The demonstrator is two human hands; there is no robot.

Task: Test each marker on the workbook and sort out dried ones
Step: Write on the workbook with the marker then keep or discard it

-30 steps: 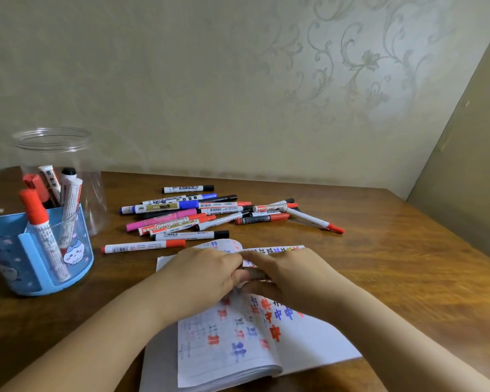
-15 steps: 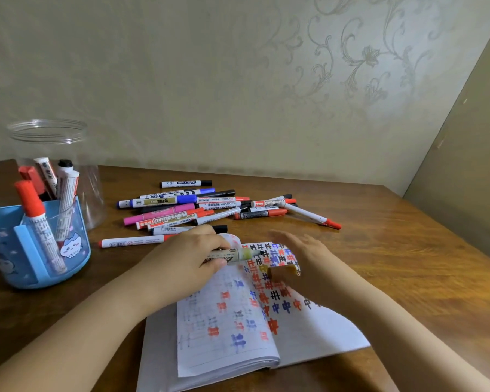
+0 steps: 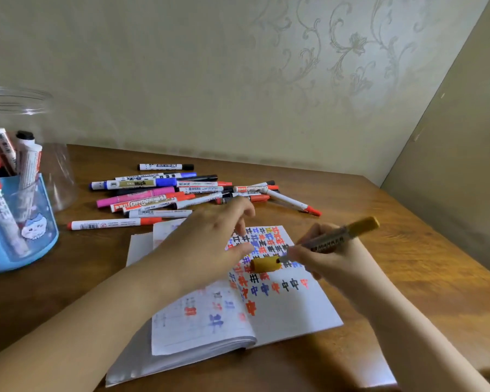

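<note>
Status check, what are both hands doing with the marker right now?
Right hand grips gold marker, uncapped. Left hand open over workbook. Cap lies on page.

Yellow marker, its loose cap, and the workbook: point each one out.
yellow marker (image 3: 330, 241), head view, on the printed barrel.
cap (image 3: 265, 263), head view, on its yellow side, lying on the page.
workbook (image 3: 294, 315), head view, on the bare right page.

Two bare forearms, no sleeves in view; hands (image 3: 210, 239) without rings or gloves
</note>
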